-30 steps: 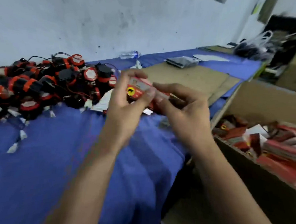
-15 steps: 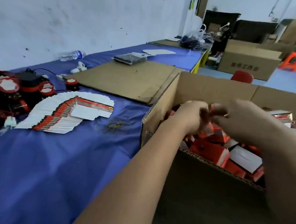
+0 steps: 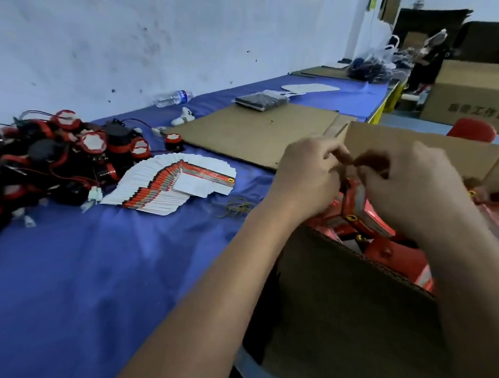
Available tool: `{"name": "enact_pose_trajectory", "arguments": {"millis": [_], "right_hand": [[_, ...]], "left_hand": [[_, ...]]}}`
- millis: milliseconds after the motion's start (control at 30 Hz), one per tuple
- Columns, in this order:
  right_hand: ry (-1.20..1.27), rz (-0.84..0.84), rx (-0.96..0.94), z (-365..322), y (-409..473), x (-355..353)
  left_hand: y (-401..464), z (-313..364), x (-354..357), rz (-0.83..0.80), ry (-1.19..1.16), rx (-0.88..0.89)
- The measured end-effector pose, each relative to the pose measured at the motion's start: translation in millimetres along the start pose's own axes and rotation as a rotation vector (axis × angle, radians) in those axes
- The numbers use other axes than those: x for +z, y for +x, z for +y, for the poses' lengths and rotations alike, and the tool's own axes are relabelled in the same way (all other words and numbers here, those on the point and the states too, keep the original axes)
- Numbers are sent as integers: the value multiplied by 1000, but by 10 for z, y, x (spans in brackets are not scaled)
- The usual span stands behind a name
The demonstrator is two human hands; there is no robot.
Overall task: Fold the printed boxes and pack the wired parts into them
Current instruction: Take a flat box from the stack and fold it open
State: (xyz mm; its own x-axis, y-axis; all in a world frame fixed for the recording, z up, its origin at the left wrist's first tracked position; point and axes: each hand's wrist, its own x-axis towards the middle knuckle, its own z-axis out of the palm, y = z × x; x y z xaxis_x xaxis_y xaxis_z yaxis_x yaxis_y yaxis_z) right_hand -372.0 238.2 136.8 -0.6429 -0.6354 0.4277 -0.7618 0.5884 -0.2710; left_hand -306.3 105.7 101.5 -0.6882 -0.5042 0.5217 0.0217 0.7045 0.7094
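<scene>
Holding the red box (image 3: 357, 206) above the carton (image 3: 350, 283), both hands, left hand (image 3: 306, 177) and right hand (image 3: 410, 185), kept pinching its top flap; 0.5 s earlier they sat lower inside.

Two hands (image 3: 307, 174), one water bottle (image 3: 172, 98), two cardboard cartons (image 3: 352, 295).

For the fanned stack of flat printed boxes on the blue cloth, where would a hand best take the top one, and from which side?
Probably at the top flat's free right edge, coming from the right. The fanned stack of flat printed boxes steps down leftward toward the pile of wired parts, so only the top piece lies fully exposed there. The bare blue cloth leaves room on that side, though the rubber bands lie close.
</scene>
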Motion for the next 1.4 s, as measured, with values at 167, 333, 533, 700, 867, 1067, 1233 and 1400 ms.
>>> {"name": "enact_pose_trajectory", "arguments": {"millis": [167, 333, 533, 700, 867, 1067, 1233, 1400], "right_hand": [[474, 47, -177, -1028, -112, 597], [396, -233, -38, -1629, 163, 1749], [184, -537, -118, -1915, 892, 2631], [59, -427, -331, -1903, 911, 2812], [165, -414, -409, -1920, 807, 2633], [680, 20, -430, -2087, 524, 2273], [1139, -102, -578, -2724, 10, 2196], [1255, -547, -847, -3402, -671, 2197]], "left_hand": [[-399, -704, -405, 507, -74, -295], [-636, -1504, -777, 726, -74, -751], [-542, -1874, -904, 745, 13, -808], [-455, -2016, -951, 750, 9, -859], [-411, -2058, -997, 781, -111, -878], [-487, -2019, -1329, 877, -751, -877], [-1050, -1814, -1981, 744, -1177, -595], [-2084, -1708, -2729, 857, -1149, -464]]}}
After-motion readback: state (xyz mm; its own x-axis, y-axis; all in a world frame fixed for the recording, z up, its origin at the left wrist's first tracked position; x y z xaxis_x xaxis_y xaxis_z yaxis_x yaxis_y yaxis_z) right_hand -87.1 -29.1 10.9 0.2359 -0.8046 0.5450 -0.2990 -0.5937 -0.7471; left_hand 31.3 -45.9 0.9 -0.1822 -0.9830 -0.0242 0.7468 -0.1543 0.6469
